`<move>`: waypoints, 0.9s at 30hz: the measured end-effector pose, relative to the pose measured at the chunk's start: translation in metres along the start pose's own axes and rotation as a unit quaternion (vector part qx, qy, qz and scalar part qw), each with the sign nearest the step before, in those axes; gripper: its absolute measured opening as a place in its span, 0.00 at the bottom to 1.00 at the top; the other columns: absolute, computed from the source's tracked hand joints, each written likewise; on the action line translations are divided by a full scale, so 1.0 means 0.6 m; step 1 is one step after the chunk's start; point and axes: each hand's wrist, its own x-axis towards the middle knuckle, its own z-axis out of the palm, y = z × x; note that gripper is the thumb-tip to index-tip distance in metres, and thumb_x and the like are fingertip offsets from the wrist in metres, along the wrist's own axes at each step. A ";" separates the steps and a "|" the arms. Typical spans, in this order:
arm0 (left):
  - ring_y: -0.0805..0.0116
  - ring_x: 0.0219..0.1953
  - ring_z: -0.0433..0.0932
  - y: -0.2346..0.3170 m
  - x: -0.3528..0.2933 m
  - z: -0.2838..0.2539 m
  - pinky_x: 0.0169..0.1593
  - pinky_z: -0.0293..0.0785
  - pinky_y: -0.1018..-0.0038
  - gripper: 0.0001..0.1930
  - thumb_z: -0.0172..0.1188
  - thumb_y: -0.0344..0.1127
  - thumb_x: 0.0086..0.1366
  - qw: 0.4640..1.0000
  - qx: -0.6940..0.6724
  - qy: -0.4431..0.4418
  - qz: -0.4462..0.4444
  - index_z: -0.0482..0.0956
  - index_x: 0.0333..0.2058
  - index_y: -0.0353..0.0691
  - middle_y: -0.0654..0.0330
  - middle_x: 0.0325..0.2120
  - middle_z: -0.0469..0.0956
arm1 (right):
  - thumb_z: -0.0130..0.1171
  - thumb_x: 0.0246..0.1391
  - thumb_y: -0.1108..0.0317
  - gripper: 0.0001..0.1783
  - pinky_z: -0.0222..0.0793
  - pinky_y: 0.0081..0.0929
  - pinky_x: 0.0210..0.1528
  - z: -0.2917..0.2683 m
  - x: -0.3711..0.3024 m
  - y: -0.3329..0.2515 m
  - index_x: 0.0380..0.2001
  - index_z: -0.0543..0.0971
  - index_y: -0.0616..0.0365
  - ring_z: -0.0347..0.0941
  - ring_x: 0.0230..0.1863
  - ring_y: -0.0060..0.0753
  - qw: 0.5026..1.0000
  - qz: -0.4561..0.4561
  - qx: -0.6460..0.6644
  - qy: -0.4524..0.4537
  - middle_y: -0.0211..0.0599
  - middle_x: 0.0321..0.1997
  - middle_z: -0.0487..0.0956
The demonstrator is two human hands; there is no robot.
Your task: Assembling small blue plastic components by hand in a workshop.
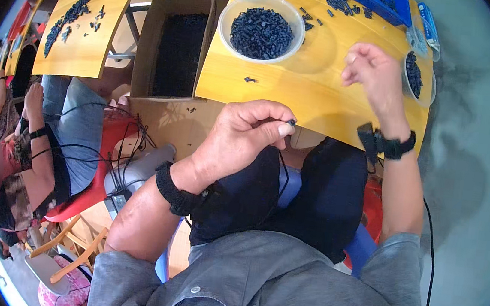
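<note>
No readable text, no legible numbers

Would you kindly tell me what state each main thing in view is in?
Left hand: pinching a small dark part.
Right hand: fingers curled, any grip unclear.
Large tub: open, heaped with dark parts.
Small tub: open, holding dark parts.
Cardboard box: open, contents dark.
Blue bin: holding dark parts.
Yellow table: strewn with loose parts.

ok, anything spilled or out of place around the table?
Yes, minor: a few dark bits lie on the floor just below the box, probably dropped. One part also sits alone on the table, in front of the bowl. No visible damage.
</note>
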 end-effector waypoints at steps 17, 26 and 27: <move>0.80 0.28 0.76 0.006 -0.003 0.009 0.34 0.74 0.83 0.07 0.59 0.27 0.63 1.000 0.019 0.010 0.011 0.80 0.39 0.34 0.64 0.30 0.80 | 0.51 0.54 0.80 0.06 0.67 0.17 0.25 0.075 -0.148 -0.074 0.32 0.77 0.66 0.72 0.23 0.20 0.968 -0.134 0.012 -0.210 0.33 0.27 0.71; 0.80 0.27 0.76 0.004 -0.003 0.008 0.33 0.74 0.82 0.06 0.59 0.27 0.62 0.999 0.032 0.016 0.013 0.80 0.37 0.34 0.65 0.27 0.80 | 0.51 0.54 0.80 0.05 0.66 0.16 0.24 0.080 -0.147 -0.070 0.32 0.77 0.66 0.72 0.23 0.18 0.968 -0.129 0.012 -0.213 0.32 0.27 0.72; 0.80 0.27 0.76 0.003 -0.003 0.008 0.33 0.74 0.82 0.06 0.59 0.27 0.62 0.999 0.032 0.016 0.013 0.80 0.37 0.34 0.65 0.27 0.80 | 0.51 0.54 0.80 0.05 0.66 0.16 0.24 0.079 -0.147 -0.070 0.32 0.77 0.66 0.72 0.23 0.18 0.968 -0.128 0.012 -0.214 0.32 0.27 0.72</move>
